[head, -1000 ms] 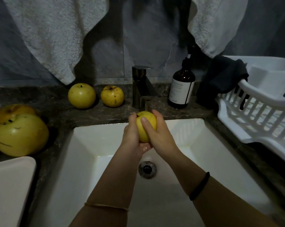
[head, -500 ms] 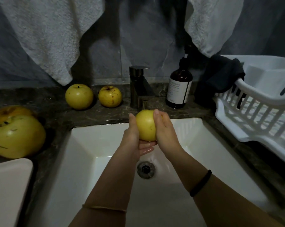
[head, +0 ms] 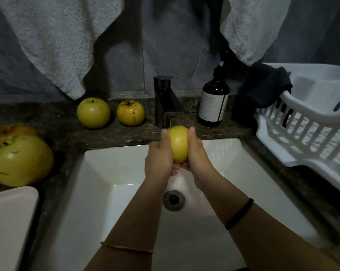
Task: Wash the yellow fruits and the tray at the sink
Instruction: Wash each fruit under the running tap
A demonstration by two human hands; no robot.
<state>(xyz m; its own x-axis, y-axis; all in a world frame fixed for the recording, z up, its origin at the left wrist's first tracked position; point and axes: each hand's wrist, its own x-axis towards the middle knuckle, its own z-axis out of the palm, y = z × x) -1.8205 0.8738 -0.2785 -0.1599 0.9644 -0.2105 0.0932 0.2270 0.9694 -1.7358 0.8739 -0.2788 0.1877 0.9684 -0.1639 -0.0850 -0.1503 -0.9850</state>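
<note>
Fruit (head: 178,145), yellow, is held over the far end of the sink (head: 116,173), just under the tap (head: 167,102) spout, its underside hidden by fingers. The left hand (head: 158,159) grasps its left side and the right hand (head: 198,155) its right, thumbs pointing up. At near left, the pale tray (head: 9,222) is cut off by the frame edge.
</note>
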